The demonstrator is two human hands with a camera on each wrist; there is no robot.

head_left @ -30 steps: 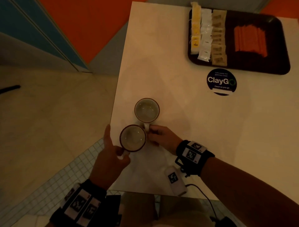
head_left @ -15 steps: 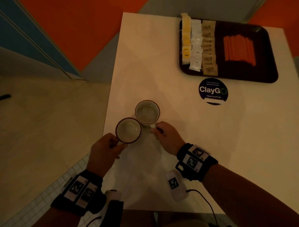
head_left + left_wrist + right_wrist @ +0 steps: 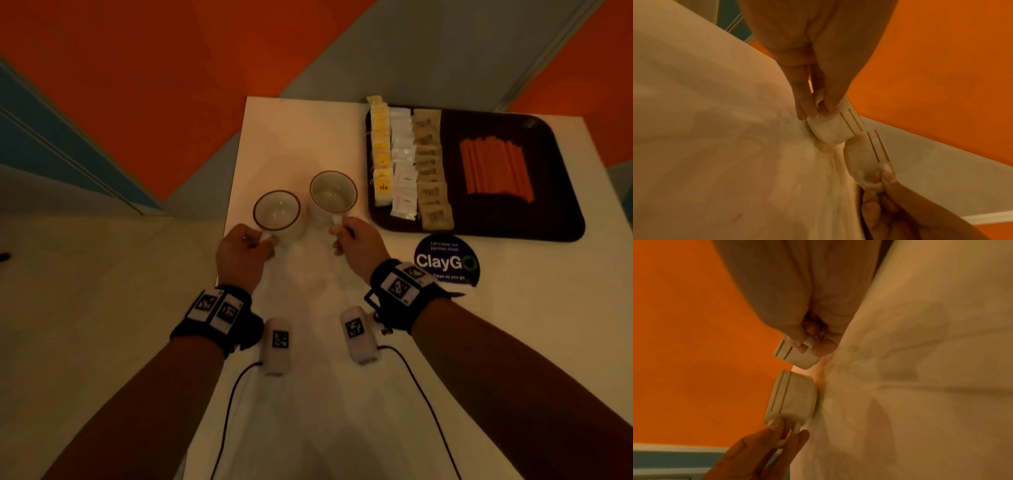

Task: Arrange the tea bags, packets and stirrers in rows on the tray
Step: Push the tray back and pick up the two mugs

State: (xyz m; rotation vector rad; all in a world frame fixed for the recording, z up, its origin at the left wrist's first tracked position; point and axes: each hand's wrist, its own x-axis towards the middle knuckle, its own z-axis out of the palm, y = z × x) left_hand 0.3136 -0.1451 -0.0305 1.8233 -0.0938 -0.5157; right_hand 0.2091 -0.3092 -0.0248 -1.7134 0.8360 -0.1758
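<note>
White bench (image 3: 308, 377) carries the tray (image 3: 565, 233) at two o'clock of the right hand (image 3: 359, 246), the nearer; both grips pinch cup handles, left hand (image 3: 239, 253) likewise.

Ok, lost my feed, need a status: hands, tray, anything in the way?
Left hand and right hand each grip a cup handle. Tray rows look set. Nothing blocking.

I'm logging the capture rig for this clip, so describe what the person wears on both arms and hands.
Both forearms are bare, with no sleeves and no gloves. The left hand and the right hand each have a black wrist strap carrying white tiles printed with black square marker patterns. Beside each wrist hangs a small pale, rounded unit bearing one such marker, and a thin black cable trails from each unit back toward the body.
</note>
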